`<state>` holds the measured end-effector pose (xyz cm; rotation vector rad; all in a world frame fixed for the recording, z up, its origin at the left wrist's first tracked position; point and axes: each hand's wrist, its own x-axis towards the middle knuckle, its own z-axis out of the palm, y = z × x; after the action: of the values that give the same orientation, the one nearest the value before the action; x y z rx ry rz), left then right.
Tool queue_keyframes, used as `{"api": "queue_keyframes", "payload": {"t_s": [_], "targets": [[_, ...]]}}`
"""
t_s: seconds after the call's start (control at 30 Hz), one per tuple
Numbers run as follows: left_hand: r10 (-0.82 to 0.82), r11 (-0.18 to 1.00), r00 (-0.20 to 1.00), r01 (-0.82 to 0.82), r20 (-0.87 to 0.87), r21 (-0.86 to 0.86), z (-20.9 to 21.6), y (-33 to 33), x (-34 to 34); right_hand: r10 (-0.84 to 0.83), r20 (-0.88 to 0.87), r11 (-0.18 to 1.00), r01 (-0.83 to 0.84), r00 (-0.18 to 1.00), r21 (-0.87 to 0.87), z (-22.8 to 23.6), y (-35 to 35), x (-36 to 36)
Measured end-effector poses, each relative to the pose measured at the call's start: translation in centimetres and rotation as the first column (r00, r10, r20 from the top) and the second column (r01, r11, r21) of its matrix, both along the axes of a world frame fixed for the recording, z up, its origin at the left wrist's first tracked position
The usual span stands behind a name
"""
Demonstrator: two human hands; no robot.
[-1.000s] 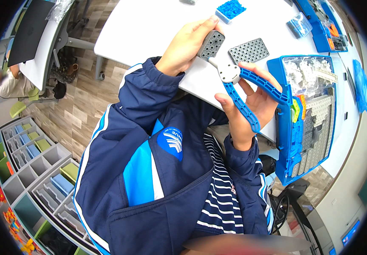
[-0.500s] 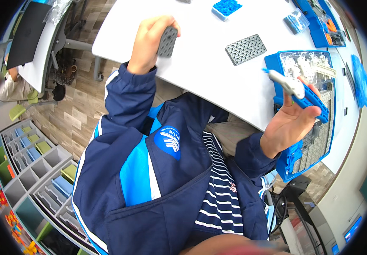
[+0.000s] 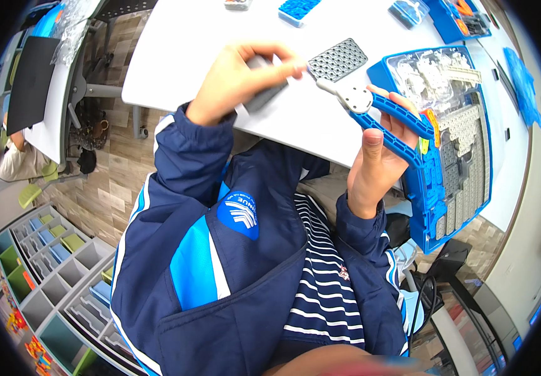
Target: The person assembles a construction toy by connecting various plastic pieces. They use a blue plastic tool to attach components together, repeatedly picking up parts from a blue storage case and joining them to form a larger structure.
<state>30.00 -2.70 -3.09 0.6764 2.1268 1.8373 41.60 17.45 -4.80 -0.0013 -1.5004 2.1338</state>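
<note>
My left hand (image 3: 230,84) is above the near part of the white table, holding a grey perforated plate (image 3: 263,95), which is blurred by motion. Its thumb and forefinger reach toward the tip of the pliers. In my right hand (image 3: 377,166) lie the blue-handled pliers (image 3: 353,99) with a light grey head, pointing left at my left fingers. Their handles are spread between my thumb and fingers. Something small and dark shows at the pliers' tip, too small to name. A second grey perforated plate (image 3: 346,59) lies flat on the table just beyond the tip.
At the right stands an open blue case (image 3: 485,188) with bagged white parts and grey perforated strips. Farther back are a tub of blue pieces (image 3: 297,11), a clear blue box (image 3: 408,12) and another blue case (image 3: 443,22). A person sits at far left.
My right hand has brought the pliers left, with their handles now wider apart. My left hand has moved right with the plate, its fingers now near the pliers' tip. The view has shifted.
</note>
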Motion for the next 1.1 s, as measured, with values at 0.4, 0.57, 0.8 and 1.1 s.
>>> {"api": "queue_keyframes", "payload": {"t_s": [0.4, 0.57, 0.8, 1.1], "targets": [[0.154, 0.682, 0.732, -0.565, -0.664, -0.465, -2.3, 3.9, -9.8, 0.036, 0.117, 0.998, -0.029, 0.993, -0.060, -1.6, 0.1, 2.2], [0.237, 0.698, 0.744, -0.578, -0.625, -0.423, -0.9, 4.3, -9.2, 0.157, 0.141, 0.986, -0.147, 0.977, -0.080, -3.5, 0.8, 2.1], [-0.099, 0.993, 0.993, 0.103, 0.061, -0.060, 8.7, 7.8, -11.5, 0.218, 0.197, 0.974, -0.226, 0.956, 0.019, -4.5, 2.6, 1.7], [-0.550, 0.784, 0.662, 0.620, 0.509, 0.041, 13.7, 22.9, -8.9, 0.308, 0.193, 0.947, -0.320, 0.932, 0.036, -4.3, 3.5, 2.0]]}}
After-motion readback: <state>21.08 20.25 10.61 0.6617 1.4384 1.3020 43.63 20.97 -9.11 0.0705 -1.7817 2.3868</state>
